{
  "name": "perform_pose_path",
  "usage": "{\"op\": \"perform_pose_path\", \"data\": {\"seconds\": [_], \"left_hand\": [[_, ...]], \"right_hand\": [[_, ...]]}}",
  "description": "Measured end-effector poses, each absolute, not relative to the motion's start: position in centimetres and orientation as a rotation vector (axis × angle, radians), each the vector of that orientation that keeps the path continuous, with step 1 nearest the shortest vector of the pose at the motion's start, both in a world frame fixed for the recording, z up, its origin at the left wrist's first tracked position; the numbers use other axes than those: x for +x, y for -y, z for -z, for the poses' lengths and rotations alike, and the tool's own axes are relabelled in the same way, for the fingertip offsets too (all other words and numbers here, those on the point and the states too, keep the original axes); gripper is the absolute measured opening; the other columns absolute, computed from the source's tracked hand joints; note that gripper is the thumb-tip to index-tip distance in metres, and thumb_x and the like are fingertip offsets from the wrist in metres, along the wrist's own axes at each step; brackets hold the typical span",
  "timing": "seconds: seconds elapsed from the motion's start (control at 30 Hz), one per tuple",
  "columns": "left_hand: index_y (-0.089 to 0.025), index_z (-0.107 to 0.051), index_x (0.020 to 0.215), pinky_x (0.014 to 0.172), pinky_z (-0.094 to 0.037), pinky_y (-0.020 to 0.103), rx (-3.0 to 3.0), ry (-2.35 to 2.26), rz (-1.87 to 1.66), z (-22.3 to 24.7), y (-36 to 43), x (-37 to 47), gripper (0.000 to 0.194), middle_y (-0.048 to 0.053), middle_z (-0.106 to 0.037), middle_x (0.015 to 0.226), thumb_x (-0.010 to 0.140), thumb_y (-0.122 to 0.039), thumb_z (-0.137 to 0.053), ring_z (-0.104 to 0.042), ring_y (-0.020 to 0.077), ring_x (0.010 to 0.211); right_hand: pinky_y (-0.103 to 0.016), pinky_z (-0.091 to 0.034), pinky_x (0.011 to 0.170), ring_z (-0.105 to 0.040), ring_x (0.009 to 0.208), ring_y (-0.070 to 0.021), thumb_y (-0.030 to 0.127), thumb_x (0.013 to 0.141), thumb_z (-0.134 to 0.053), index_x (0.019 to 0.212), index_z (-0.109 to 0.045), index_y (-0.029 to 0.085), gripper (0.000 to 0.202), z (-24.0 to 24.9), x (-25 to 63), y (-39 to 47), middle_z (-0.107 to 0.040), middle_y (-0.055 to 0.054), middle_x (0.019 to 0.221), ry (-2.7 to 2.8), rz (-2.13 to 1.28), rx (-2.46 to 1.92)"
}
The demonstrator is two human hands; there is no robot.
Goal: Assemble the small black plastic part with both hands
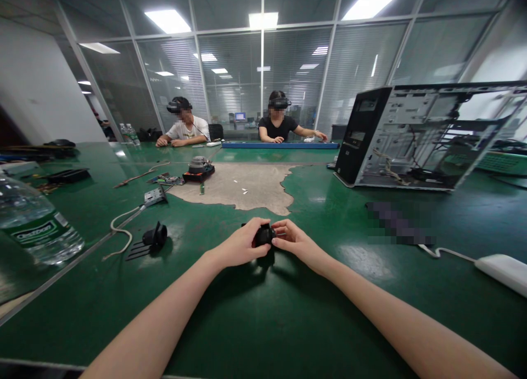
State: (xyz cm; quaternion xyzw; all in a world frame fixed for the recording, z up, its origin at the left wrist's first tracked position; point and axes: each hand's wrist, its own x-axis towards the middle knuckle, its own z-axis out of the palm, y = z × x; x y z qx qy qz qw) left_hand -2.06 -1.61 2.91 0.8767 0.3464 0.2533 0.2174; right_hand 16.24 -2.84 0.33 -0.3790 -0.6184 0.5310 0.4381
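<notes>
A small dark round part is between my two hands, just above the green table. My left hand wraps round its left side, thumb below and fingers over the top. From the right, my right hand touches it, with the fingertips and thumb closed at its edge; something thin shows between those fingers, too small to name. Left of my hands, a black plastic part with prongs lies on the table.
An open computer case stands at the right. A large water bottle is at the left. Near the middle lie a metal bracket with a cable and a heatsink part. A white box sits far right. Two people sit opposite.
</notes>
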Motion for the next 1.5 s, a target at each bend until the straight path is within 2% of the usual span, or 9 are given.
{"op": "perform_pose_path", "data": {"seconds": [0.23,0.43,0.6,0.83,1.03,1.23,1.5], "left_hand": [[-0.020,-0.036,0.118,0.085,-0.040,0.035,2.437,-0.955,-0.679,-2.96,1.60,-2.07,0.050,0.008,-0.048,0.113,0.071,-0.026,-0.054,-0.050,0.0215,0.098],[-0.020,-0.037,0.117,0.083,-0.041,0.035,2.414,-0.967,-0.694,-2.87,1.61,-2.01,0.049,0.007,-0.050,0.111,0.071,-0.025,-0.054,-0.051,0.0211,0.095],[-0.020,-0.038,0.116,0.085,-0.040,0.035,2.414,-0.958,-0.700,-2.93,1.61,-2.02,0.049,0.007,-0.049,0.112,0.071,-0.024,-0.054,-0.050,0.0213,0.098],[-0.020,-0.036,0.117,0.084,-0.040,0.035,2.423,-0.954,-0.682,-2.98,1.61,-2.06,0.050,0.007,-0.048,0.113,0.071,-0.025,-0.054,-0.050,0.0210,0.098],[-0.020,-0.037,0.117,0.083,-0.041,0.034,2.431,-0.947,-0.686,-2.89,1.56,-2.10,0.048,0.007,-0.049,0.111,0.072,-0.027,-0.053,-0.051,0.0207,0.095],[-0.020,-0.037,0.116,0.086,-0.039,0.034,2.440,-0.941,-0.701,-2.76,1.42,-2.07,0.048,0.007,-0.048,0.112,0.071,-0.026,-0.054,-0.049,0.0210,0.099],[-0.020,-0.037,0.117,0.082,-0.041,0.034,2.420,-0.957,-0.681,-2.77,1.44,-2.10,0.050,0.007,-0.049,0.112,0.071,-0.026,-0.054,-0.051,0.0213,0.095]], "right_hand": [[-0.034,-0.042,0.082,-0.054,0.088,-0.0139,0.025,0.060,-0.070,0.088,-0.042,0.023,0.039,-0.63,16.48,3.12,-0.053,-0.001,0.098,1.582,-1.412,-0.803],[-0.033,-0.042,0.079,-0.054,0.085,-0.0135,0.032,0.069,-0.062,0.084,-0.044,0.021,0.026,-0.69,16.24,3.20,-0.055,0.000,0.091,1.568,-1.323,-0.888],[-0.034,-0.041,0.080,-0.053,0.085,-0.0142,0.033,0.068,-0.063,0.093,-0.046,0.022,0.032,-0.51,16.17,2.91,-0.053,-0.002,0.092,1.547,-1.311,-0.956],[-0.034,-0.040,0.083,-0.053,0.088,-0.0136,0.024,0.060,-0.071,0.090,-0.042,0.023,0.041,-0.32,16.46,2.86,-0.053,0.000,0.094,1.580,-1.401,-0.799],[-0.032,-0.040,0.079,-0.053,0.085,-0.0138,0.033,0.069,-0.062,0.085,-0.044,0.022,0.027,-0.59,16.25,3.14,-0.054,-0.001,0.091,1.563,-1.331,-0.882],[-0.033,-0.040,0.080,-0.052,0.086,-0.0146,0.034,0.068,-0.063,0.094,-0.046,0.021,0.034,-0.38,16.17,2.88,-0.052,-0.002,0.092,1.560,-1.314,-0.940],[-0.034,-0.039,0.084,-0.053,0.087,-0.0133,0.023,0.060,-0.071,0.087,-0.042,0.023,0.040,-0.30,16.43,2.94,-0.052,0.000,0.093,1.574,-1.403,-0.793]]}}
